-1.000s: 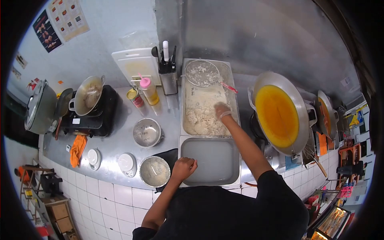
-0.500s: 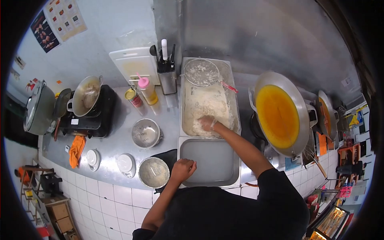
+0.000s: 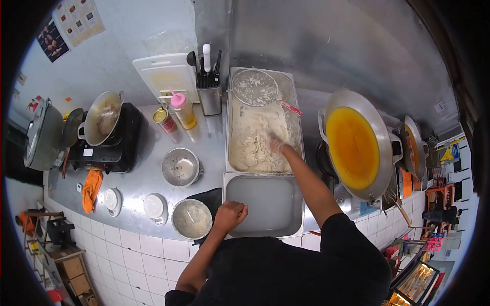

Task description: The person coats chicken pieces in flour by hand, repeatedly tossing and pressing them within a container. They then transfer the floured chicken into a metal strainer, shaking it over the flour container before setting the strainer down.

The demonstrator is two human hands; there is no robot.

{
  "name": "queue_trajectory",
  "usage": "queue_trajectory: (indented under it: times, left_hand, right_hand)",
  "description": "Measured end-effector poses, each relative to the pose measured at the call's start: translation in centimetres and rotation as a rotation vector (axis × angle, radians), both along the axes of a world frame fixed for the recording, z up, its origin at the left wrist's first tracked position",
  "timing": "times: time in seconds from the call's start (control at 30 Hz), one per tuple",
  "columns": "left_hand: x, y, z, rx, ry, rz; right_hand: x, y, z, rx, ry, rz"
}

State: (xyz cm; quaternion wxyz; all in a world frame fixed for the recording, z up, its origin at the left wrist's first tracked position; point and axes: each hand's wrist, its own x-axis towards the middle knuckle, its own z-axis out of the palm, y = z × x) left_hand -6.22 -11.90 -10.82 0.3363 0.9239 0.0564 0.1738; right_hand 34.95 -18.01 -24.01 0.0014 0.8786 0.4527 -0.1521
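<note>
My right hand (image 3: 276,143), in a clear glove and blurred by motion, is over the flour (image 3: 250,130) in a deep steel tray (image 3: 229,117). Pale, lumpy floured pieces (image 3: 258,155) gather at the tray's near end. A round mesh strainer (image 3: 254,87) with a red handle rests across its far end, flour clinging to the mesh. My left hand (image 3: 230,216) is closed with its fingers curled, at the left rim of a second steel tray (image 3: 302,214) that contains cloudy liquid. Left of that hand stands a steel bowl (image 3: 192,219) with a floury residue inside.
A large wok of orange oil (image 3: 352,148) stands close on the right. To the left are an empty-looking steel bowl (image 3: 181,167), two white scales (image 3: 154,206), a pink-topped bottle (image 3: 184,109), a can (image 3: 164,120), a knife block (image 3: 209,97) and a pan on a black stove (image 3: 104,120).
My right hand has moved up and slightly right from the near end of the flour, and lumpy pieces show where it was. My left hand keeps its place at the tray rim.
</note>
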Motion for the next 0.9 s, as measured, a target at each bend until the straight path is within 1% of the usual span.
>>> queue_trajectory:
  times: [0.03,0.1,0.17,0.23,0.3,0.37,0.4,0.43,0.47,0.5,0.57,0.63,0.67,0.73,0.77,0.8,0.83,0.9]
  left_hand:
    - [0.0,0.2,0.0,0.005,0.003,-0.001]
    - [0.2,0.5,-0.1,0.002,-0.001,0.005]
    - [-0.2,0.1,0.0,-0.009,0.004,-0.001]
    - [0.0,0.1,0.4,-0.009,-0.01,0.014]
    - [-0.1,0.0,-0.2,-0.025,-0.028,0.0]
    - [0.0,0.2,-0.3,-0.021,-0.045,0.003]
    - [0.0,0.2,-0.3,-0.014,-0.051,0.011]
    - [-0.1,0.0,-0.1,-0.008,-0.052,0.016]
    - [-0.2,-0.1,0.1,-0.011,-0.041,0.016]
    - [-0.1,0.0,0.3,-0.008,-0.032,0.014]
    - [-0.3,0.1,0.2,-0.01,-0.035,0.003]
    - [-0.2,0.1,-0.5,-0.02,-0.063,-0.006]
    - [-0.1,0.2,-0.3,-0.021,-0.065,0.0]
    - [-0.1,0.1,0.1,-0.029,-0.067,0.007]
    - [-0.2,0.0,0.0,-0.027,-0.065,0.002]
    - [-0.1,0.1,-0.3,-0.024,-0.065,0.001]
    - [-0.1,0.2,-0.5,-0.019,-0.063,0.002]
    - [-0.1,0.6,0.0,-0.015,-0.029,0.002]
  right_hand:
    - [-0.6,-0.6,-1.4,-0.068,0.022,0.01]
    - [-1.7,-1.8,-2.3,-0.147,0.105,0.062]
    - [-2.4,-3.4,-1.3,-0.15,0.212,0.117]
    - [-2.5,-4.1,-0.3,-0.101,0.252,0.138]
    - [-2.8,-4.0,0.1,0.001,0.265,0.129]
    - [-2.6,-3.7,-1.3,0.309,0.274,0.065]
    - [-2.4,-3.9,-2.4,0.516,0.29,0.003]
    - [-2.6,-3.5,-0.3,0.463,0.328,-0.004]
    - [-3.0,-2.1,3.7,0.415,0.369,-0.018]
    - [-3.2,-0.6,6.1,0.372,0.407,-0.032]
    - [-2.8,1.6,6.3,0.433,0.386,0.087]
    - [-4.0,4.4,6.1,0.496,0.631,0.048]
    - [-5.8,6.2,6.1,0.519,0.891,-0.062]
    - [-6.9,9.5,-1.0,0.426,0.724,0.03]
    - [-8.1,10.2,-2.9,0.316,0.578,0.102]
    - [-9.6,10.6,-3.4,0.172,0.435,0.192]
    - [-10.9,10.7,-2.7,0.067,0.396,0.242]
    - [-12.2,9.8,1.0,-0.084,0.416,0.315]
